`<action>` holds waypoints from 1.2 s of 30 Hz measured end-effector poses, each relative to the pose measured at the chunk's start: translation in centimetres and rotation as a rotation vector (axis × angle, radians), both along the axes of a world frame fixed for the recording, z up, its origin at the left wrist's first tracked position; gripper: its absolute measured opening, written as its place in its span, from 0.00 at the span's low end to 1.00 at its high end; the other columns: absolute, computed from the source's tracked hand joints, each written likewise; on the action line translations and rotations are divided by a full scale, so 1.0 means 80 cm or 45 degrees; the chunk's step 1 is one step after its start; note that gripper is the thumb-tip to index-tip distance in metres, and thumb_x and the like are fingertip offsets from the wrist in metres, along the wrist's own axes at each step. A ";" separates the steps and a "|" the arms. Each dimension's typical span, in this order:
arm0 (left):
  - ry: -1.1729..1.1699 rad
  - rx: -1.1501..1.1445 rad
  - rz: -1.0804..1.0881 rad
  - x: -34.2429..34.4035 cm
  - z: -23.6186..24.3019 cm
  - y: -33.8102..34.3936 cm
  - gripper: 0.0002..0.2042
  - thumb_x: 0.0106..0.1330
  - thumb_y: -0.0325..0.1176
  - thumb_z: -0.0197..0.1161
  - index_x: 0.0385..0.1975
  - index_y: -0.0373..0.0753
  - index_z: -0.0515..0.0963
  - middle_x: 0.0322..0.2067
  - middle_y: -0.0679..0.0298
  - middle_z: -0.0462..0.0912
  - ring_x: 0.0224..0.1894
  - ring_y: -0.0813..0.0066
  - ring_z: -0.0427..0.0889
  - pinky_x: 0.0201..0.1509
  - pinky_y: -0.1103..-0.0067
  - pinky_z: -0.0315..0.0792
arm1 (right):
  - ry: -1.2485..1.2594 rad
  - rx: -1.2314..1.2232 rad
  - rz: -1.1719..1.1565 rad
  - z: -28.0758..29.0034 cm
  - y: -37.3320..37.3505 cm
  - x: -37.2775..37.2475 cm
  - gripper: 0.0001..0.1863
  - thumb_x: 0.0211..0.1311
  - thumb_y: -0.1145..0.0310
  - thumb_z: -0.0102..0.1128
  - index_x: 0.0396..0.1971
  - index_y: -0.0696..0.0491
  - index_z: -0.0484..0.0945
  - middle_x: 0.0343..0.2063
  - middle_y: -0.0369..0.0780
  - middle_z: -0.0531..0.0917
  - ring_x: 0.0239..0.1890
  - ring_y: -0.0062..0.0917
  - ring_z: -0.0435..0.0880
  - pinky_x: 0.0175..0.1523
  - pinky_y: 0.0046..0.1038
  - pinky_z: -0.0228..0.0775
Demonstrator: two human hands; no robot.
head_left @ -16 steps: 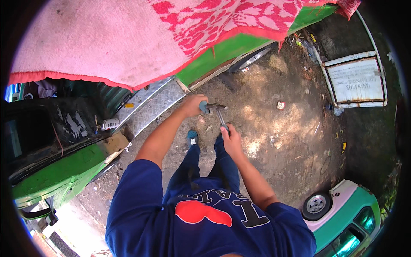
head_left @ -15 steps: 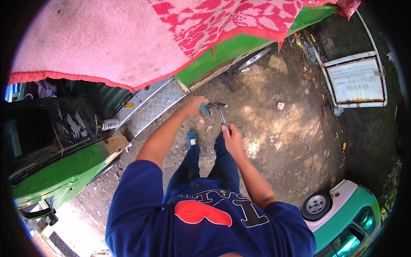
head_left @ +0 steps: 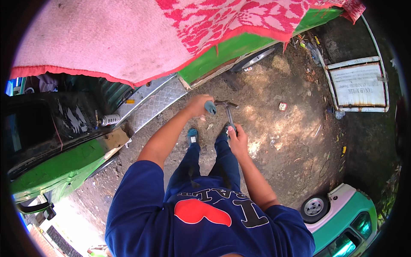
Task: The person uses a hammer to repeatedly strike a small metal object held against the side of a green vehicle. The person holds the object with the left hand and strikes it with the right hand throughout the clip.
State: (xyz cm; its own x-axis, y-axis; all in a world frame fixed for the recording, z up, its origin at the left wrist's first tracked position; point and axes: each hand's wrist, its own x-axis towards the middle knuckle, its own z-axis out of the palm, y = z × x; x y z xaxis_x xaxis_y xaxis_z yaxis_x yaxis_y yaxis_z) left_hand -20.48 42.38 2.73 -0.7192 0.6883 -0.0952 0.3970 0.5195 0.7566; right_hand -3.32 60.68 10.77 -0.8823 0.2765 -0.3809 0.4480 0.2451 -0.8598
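Note:
My left hand (head_left: 198, 106) is closed around a small blue-grey piece (head_left: 210, 107); its kind I cannot make out, and part of it is hidden in the fingers. My right hand (head_left: 238, 140) grips a hammer (head_left: 229, 115) low on its dark handle, thumb along the grip. The hammer stands nearly upright in view, its head just right of the blue-grey piece. Whether head and piece touch, I cannot tell. Both hands are out in front of me, above the dirt ground.
A pink-and-red cloth (head_left: 107, 38) drapes over a green vehicle body (head_left: 222, 58) ahead. Left are a diamond-plate metal strip (head_left: 156, 103), a spray can (head_left: 111, 120) and a green vehicle panel (head_left: 64, 165). A white framed sign (head_left: 357, 85) and a parked car (head_left: 342, 218) stand right.
The hammer has shifted slightly right, its head drawing away from the blue-grey piece. That piece has turned a little in my left hand. The view has shifted slightly.

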 end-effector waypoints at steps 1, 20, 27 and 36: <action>-0.025 0.008 0.024 -0.002 0.000 -0.002 0.16 0.44 0.29 0.70 0.34 0.47 0.76 0.35 0.64 0.80 0.43 0.57 0.80 0.43 0.65 0.74 | 0.005 -0.008 0.000 -0.002 0.001 0.001 0.14 0.71 0.61 0.56 0.41 0.58 0.77 0.22 0.31 0.74 0.25 0.12 0.69 0.30 0.19 0.62; -0.132 -0.372 0.103 -0.034 0.021 0.053 0.13 0.51 0.35 0.68 0.35 0.46 0.74 0.34 0.60 0.83 0.41 0.54 0.82 0.42 0.60 0.73 | -0.100 -0.295 -0.203 -0.019 0.031 0.006 0.14 0.70 0.58 0.57 0.41 0.56 0.77 0.21 0.31 0.74 0.19 0.13 0.69 0.24 0.19 0.62; -0.113 -0.293 0.173 -0.054 0.011 0.064 0.18 0.52 0.36 0.66 0.43 0.47 0.71 0.38 0.58 0.81 0.44 0.53 0.80 0.44 0.60 0.71 | -0.097 -0.384 -0.372 -0.035 0.060 -0.007 0.14 0.70 0.57 0.57 0.41 0.54 0.76 0.21 0.29 0.71 0.16 0.11 0.66 0.19 0.18 0.58; -0.016 -0.313 0.360 -0.048 0.011 0.076 0.21 0.53 0.39 0.66 0.46 0.45 0.69 0.42 0.54 0.80 0.46 0.52 0.80 0.47 0.60 0.72 | -0.131 -0.465 -0.361 -0.042 0.085 -0.050 0.15 0.70 0.56 0.56 0.41 0.54 0.75 0.21 0.29 0.70 0.17 0.10 0.66 0.19 0.18 0.58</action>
